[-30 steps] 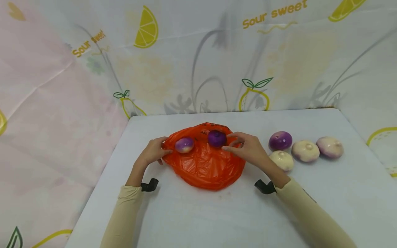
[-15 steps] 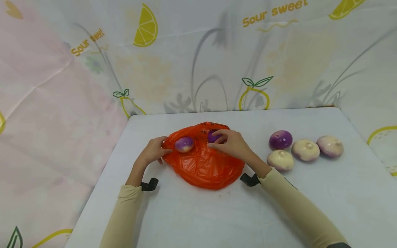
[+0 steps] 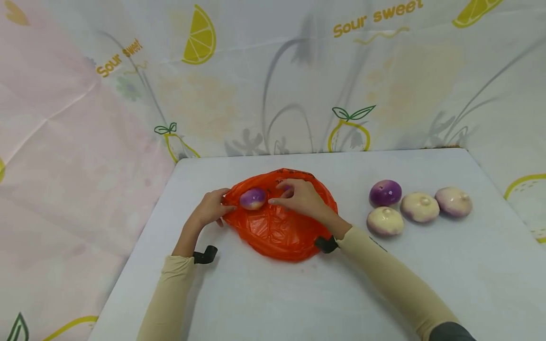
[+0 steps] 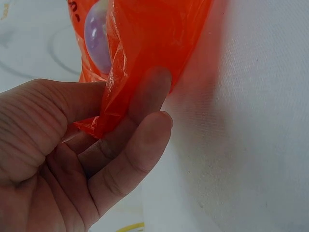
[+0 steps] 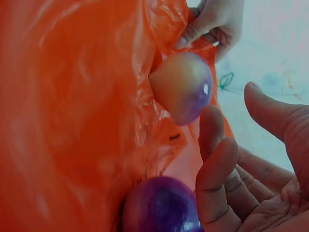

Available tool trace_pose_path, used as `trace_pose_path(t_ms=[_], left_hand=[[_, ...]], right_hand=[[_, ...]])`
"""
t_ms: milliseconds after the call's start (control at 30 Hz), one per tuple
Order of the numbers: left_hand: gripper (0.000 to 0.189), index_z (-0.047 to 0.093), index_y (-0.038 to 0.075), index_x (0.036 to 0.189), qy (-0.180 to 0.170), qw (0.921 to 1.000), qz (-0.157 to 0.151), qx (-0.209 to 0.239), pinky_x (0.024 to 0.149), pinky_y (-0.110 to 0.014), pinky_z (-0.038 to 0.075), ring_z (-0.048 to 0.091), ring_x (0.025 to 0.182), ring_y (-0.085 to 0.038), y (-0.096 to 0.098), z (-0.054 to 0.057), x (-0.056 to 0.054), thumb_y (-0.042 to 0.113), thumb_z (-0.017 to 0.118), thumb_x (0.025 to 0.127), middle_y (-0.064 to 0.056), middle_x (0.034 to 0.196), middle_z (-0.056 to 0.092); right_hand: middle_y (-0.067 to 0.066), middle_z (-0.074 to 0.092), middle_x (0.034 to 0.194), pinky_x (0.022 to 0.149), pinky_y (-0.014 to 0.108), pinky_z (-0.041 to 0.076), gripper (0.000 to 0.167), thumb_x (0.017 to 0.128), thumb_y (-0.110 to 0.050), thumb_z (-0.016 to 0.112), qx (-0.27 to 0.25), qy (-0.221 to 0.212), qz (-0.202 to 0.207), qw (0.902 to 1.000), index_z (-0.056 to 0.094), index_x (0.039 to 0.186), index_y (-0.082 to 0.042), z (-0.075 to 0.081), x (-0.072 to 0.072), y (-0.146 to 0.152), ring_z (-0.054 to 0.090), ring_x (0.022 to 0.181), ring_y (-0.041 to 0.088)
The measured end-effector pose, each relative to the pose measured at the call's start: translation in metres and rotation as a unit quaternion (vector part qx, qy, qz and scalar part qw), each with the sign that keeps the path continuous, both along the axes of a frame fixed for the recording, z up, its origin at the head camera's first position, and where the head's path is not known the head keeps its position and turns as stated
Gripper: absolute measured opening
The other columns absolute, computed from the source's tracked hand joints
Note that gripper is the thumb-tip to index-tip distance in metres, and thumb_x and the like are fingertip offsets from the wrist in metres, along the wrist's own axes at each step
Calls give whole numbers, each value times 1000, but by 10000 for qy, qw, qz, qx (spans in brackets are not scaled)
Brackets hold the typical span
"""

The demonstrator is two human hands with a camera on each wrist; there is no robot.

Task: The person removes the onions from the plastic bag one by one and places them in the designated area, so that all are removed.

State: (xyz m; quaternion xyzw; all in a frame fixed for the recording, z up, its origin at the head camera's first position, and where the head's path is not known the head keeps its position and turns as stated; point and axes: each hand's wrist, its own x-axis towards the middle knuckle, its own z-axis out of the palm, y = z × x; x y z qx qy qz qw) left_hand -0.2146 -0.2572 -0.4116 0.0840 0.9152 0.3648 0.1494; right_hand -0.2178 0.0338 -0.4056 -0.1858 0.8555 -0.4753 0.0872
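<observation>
A red-orange plastic bag lies spread on the table with its mouth open. My left hand pinches the bag's left edge between thumb and fingers; the thin film shows between them in the left wrist view. Just right of that grip sits a purple-and-white onion inside the bag. My right hand is over the bag, thumb and fingers apart and holding nothing, fingertips right by this onion in the right wrist view. A darker purple onion lies in the bag below those fingers, mostly hidden by the hand in the head view.
Right of the bag, a purple onion, a cream onion and two more pale onions stand grouped on the white table. A lemon-printed cloth hangs behind the table.
My right hand has moved left across the bag, past the darker onion and toward the purple-and-white one. My left hand keeps its pinch on the bag's edge; the onions stay put.
</observation>
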Motion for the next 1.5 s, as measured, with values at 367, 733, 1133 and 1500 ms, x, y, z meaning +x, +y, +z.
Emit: trace_pose_path(t_ms=[367,733,1133,1500], left_hand=[[53,46,1,142,33,10000,47,-58,51,-36,58,66,60,-23,-1,2,-1,10,66,94,-27,115,61],[53,46,1,142,6,10000,67,-59,52,-36,59,65,60,-23,0,0,0,10,66,94,-25,112,62],[54,46,1,142,26,10000,32,-53,52,-36,59,66,60,-22,0,0,-1,10,66,94,-24,112,62],[52,47,1,141,82,10000,-22,-37,51,-36,59,66,61,-22,2,-1,-2,9,66,94,-24,109,63]], right_hand=[[5,69,92,66,38,60,61,80,-41,82,63,-595,93,9982,61,125,-5,-1,-8,-25,71,70,25],[5,69,85,58,32,57,60,82,-42,80,128,-685,-62,9976,62,124,-4,-4,-12,-48,69,67,25],[9,66,105,63,25,55,62,83,-42,78,331,-651,-483,9962,59,127,-3,-9,-10,-58,66,59,14],[7,65,99,65,26,56,67,81,-48,79,354,-688,-602,9952,57,126,-4,-15,-9,-65,67,63,16]])
